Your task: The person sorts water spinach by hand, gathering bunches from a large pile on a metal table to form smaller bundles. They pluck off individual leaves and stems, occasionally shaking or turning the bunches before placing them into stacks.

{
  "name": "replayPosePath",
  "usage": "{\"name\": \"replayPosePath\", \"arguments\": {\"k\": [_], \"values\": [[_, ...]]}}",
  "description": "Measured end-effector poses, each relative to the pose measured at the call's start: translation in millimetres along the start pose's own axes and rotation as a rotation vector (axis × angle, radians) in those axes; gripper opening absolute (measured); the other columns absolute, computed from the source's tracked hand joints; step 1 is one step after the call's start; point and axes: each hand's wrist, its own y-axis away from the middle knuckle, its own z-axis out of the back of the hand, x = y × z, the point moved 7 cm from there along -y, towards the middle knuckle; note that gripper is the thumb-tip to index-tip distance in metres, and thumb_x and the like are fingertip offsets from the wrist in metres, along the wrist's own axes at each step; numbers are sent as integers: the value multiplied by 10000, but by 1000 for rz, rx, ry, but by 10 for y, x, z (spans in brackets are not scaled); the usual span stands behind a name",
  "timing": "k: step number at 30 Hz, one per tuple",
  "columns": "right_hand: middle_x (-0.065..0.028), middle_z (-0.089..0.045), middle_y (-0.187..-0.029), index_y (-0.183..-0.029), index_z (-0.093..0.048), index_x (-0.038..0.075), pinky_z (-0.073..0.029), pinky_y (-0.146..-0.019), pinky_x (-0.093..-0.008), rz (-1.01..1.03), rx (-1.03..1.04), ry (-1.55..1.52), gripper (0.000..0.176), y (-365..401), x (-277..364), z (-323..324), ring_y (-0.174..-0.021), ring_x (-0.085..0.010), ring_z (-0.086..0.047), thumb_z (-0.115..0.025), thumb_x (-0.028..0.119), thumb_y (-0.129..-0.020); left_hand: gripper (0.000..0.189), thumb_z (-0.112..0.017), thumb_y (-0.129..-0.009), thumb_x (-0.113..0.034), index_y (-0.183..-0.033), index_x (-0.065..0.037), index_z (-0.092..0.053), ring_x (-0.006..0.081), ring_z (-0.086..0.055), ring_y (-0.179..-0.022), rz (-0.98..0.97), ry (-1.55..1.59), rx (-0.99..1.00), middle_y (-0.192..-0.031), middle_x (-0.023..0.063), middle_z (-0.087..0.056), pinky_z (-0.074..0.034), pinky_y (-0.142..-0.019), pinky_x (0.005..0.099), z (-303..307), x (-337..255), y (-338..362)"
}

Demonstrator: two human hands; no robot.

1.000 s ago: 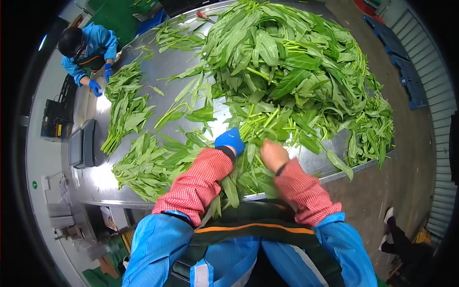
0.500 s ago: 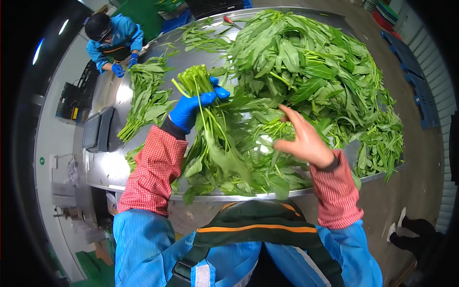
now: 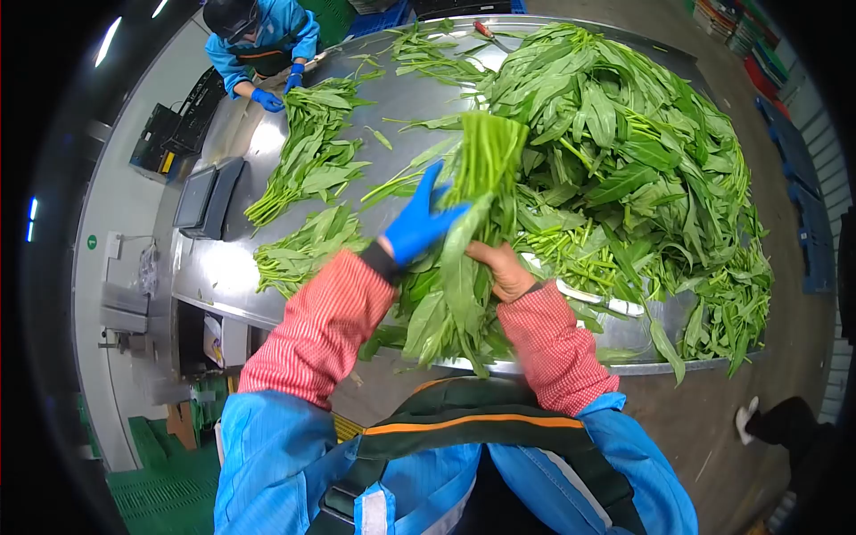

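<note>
A bunch of water spinach (image 3: pixel 489 156) stands upright in front of me, cut stems at the top and long leaves hanging below. My right hand (image 3: pixel 505 270), bare, is closed around its lower, leafy part; the bunch hides some of the fingers. My left hand (image 3: pixel 422 223), in a blue glove, is open beside the stems, thumb and fingers spread. Behind the bunch and to its right lies a big heap of water spinach (image 3: pixel 615 134). Next to my right hand, a white tool (image 3: pixel 599 300), perhaps a knife, lies partly among cut stems.
Smaller bunches of greens (image 3: pixel 312 241) lie left on the metal table (image 3: pixel 218 299), near a dark scale-like device (image 3: pixel 209 198). A co-worker (image 3: pixel 263 49) in blue gloves handles greens at the far left. A red-handled tool (image 3: pixel 482 29) lies at the back edge.
My left hand has let go of the stems and opened. My right hand has moved left and closed on the leafy part. The view has shifted, and the white tool now shows.
</note>
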Motion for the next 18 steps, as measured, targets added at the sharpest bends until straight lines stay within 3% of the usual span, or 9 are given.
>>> {"name": "replayPosePath", "arguments": {"k": [1,3,6,10,13,14,16,18], "values": [[-95,-565,-1170,-1235,-496,32,-463,-901,-327,32,-3,-31,539,11,33,-20,-1037,-191,-567,-728,136,-760,1114,-798,-722,-288,-1465,-24,-11,279,-386,-1286,51,68,90,-1411,225,-342,-329,-1058,386,-31,189,117],[-87,-573,-1160,-1244,-489,30,-463,-908,-333,94,-17,-99,534,98,58,-67,-1030,-189,-570,-713,132,-771,1189,-824,-685,-295,-1463,-23,32,283,-382,-1289,46,-113,76,-1406,226,-347,-332,-1057,389,-124,328,430],[-84,-568,-1206,-1318,-434,35,-449,-939,-340,128,35,-98,630,51,-129,-43,-1089,-179,-553,-723,205,-785,1268,-866,-616,-286,-1459,-9,40,279,-370,-1292,-66,-119,-3,-1412,215,-328,-333,-1058,382,-332,483,623],[-71,-592,-1184,-1297,-470,34,-434,-956,-340,50,127,-185,568,7,-300,-60,-1082,-176,-559,-700,234,-817,1236,-843,-629,-192,-1460,-23,57,274,-406,-1264,-144,-110,-153,-1369,203,-378,-343,-1049,366,-376,547,673],[-70,-585,-1195,-1281,-490,37,-458,-922,-332,14,132,37,527,-106,-451,116,-1072,-184,-566,-695,217,-831,1169,-795,-674,-138,-1461,-29,64,268,-448,-1232,-11,-84,-109,-1353,200,-405,-372,-1022,347,-250,605,654],[-122,-584,-1198,-1284,-477,6,-482,-917,-345,33,186,335,520,-74,-210,-15,-1074,-217,-582,-687,153,-832,1080,-742,-713,-107,-1462,-17,30,267,-496,-1191,-65,-259,-165,-1325,194,-451,-405,-988,337,-130,569,675],[-129,-577,-1202,-1292,-457,-5,-494,-902,-334,-28,186,328,530,63,-56,17,-1077,-222,-580,-683,142,-836,1008,-694,-735,-73,-1475,-59,-10,315,-524,-1149,-266,-525,-268,-1302,214,-468,-431,-951,351,224,279,689],[-141,-571,-1179,-1313,-414,-13,-514,-872,-312,-123,141,226,592,143,-92,197,-1035,-238,-600,-700,167,-827,959,-653,-746,-40,-1484,-110,-46,365,-539,-1102,-177,-875,-211,-1262,239,-485,-449,-911,375,459,167,560]]}}
